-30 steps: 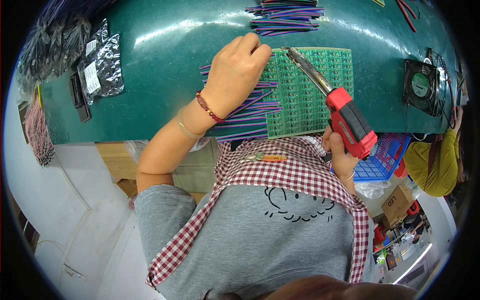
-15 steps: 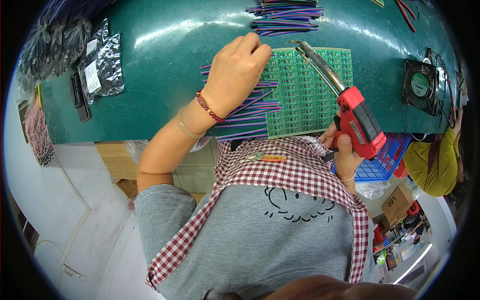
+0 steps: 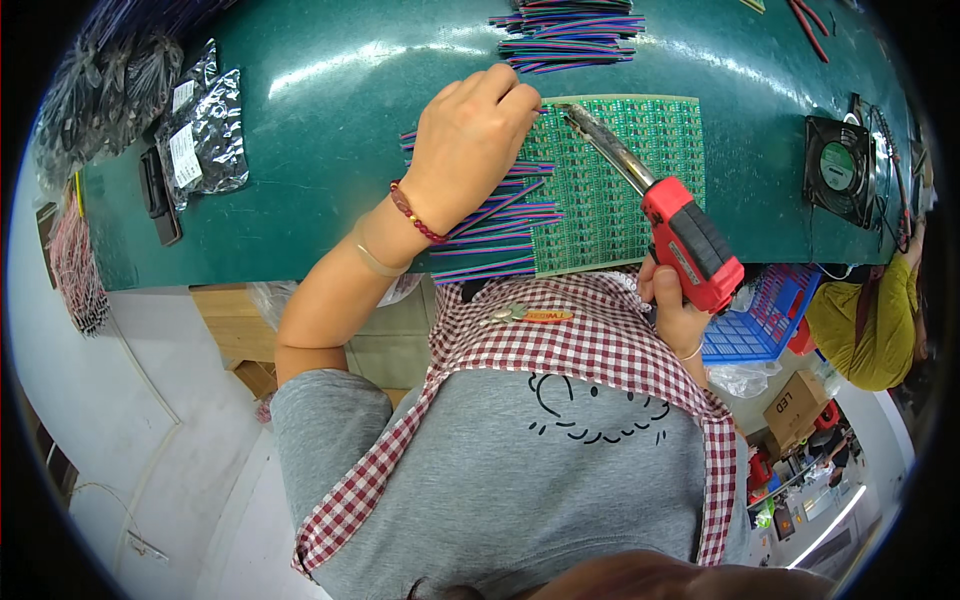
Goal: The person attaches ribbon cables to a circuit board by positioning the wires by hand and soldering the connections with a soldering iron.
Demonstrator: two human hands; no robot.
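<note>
My right hand (image 3: 677, 310) grips a red and black soldering gun (image 3: 690, 240) by its handle. The gun's tip points up and left over a green circuit board panel (image 3: 620, 190), close to the panel's upper left corner. Beside that corner my left hand (image 3: 475, 125) is closed in a pinch, with a short end of wire (image 3: 541, 110) showing at its fingertips. Several purple, blue and red wires (image 3: 500, 222) stretch leftward from the panel's left edge, partly hidden under my left hand and wrist.
Bundles of cut wires (image 3: 572, 45) lie beyond the panel on the green table (image 3: 330, 130). At left are black plastic bags (image 3: 212, 130). A fan (image 3: 840, 172) and red-handled pliers (image 3: 808, 30) lie at right. Lower right, a blue basket (image 3: 750, 330) stands near another person's sleeve (image 3: 865, 330).
The soldering gun has moved left and its tip has come down to the panel's upper left corner, near my left fingertips. My left hand has barely shifted.
</note>
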